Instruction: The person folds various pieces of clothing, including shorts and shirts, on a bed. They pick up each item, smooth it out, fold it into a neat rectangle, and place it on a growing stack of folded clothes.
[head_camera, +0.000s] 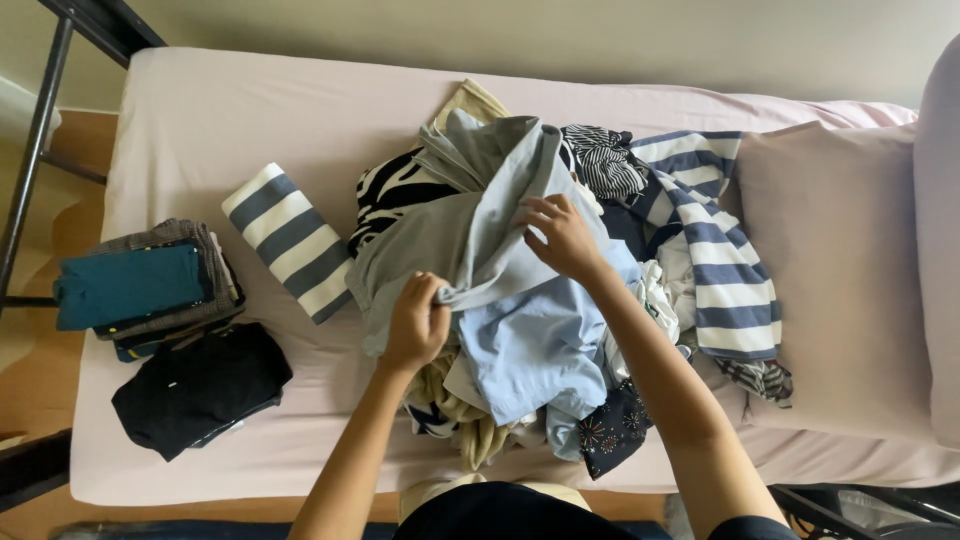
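A grey-blue garment (470, 215) lies on top of a heap of unfolded clothes (560, 330) in the middle of a bed. My left hand (418, 322) is closed on the near edge of that garment. My right hand (560, 235) pinches its cloth higher up, near the middle of the heap. Under it lie a light blue shirt (530, 350), a black-and-white patterned piece (385, 195) and a blue-and-white striped top (715, 265).
Folded clothes sit on the left of the pale pink sheet (200, 110): a rolled grey-and-white striped piece (287, 240), a stack topped with teal (140, 285), and a black item (200, 385). A pink pillow (840, 270) lies on the right. A metal bed frame (40, 130) stands at far left.
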